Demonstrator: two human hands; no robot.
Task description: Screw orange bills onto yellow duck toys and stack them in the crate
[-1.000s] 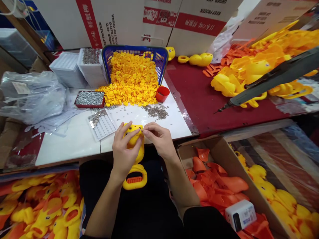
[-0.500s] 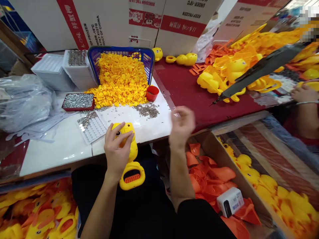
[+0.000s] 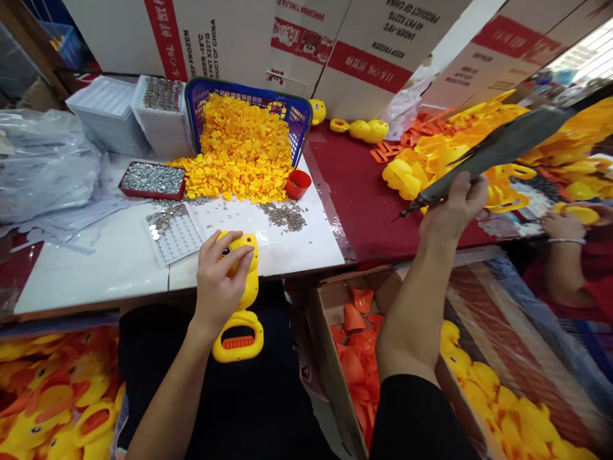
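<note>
My left hand (image 3: 219, 281) grips a yellow duck-shaped toy (image 3: 242, 300) at the near edge of the white table (image 3: 96, 268); the toy's handle with an orange insert hangs over my lap. My right hand (image 3: 454, 207) is raised over the red table (image 3: 364, 191) and closed around a hanging grey electric screwdriver (image 3: 488, 156), whose tip points down and left. Loose small screws (image 3: 283, 215) lie just beyond the toy.
A blue basket (image 3: 249, 105) spills small yellow parts (image 3: 239, 160). Nearby are a red screw tray (image 3: 152, 179), a red cup (image 3: 297, 184), white grid trays (image 3: 175, 236), boxes of orange parts (image 3: 357, 345) and yellow ducks (image 3: 48, 396). Another person's hand (image 3: 565, 223) works at right.
My right hand left the toy, swung up and right, and took hold of the hanging screwdriver. The left hand kept holding the toy.
</note>
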